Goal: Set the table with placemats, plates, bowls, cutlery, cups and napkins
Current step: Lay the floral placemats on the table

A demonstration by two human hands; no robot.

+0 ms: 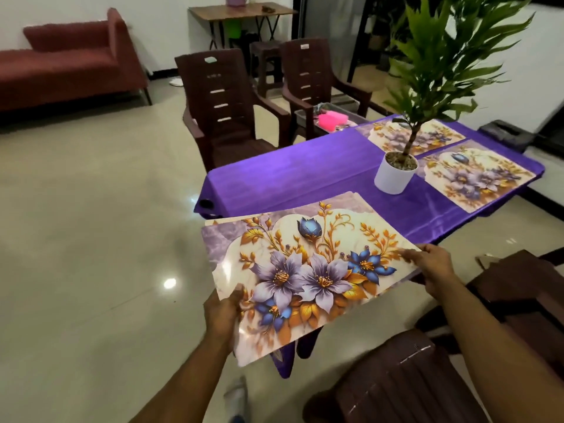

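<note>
While two floral mats already lie at the upper right of the frame, a person holds a placemat point(305, 270) in the air at lower centre, short of the purple-clothed surface point(305, 172). At the mat's lower left corner the left hand point(221, 312) grips the edge, thumb on the printed face and the other fingers hidden beneath. A second mat's edge shows behind the held one, though whether both are in the same grip cannot be told. The mat's long axis runs from lower left to upper right across the frame, roughly along the surface's near edge. At its right end the right hand point(433, 267) pinches the corner, fingers point(409, 254) lying flat on top. The bare stretch of cloth lies just beyond the mat's far edge, towards upper centre, so the likely move is forward and down, both hands about equally close. Farther right stand a white potted plant point(395, 172) and the two laid mats point(476, 175).
</note>
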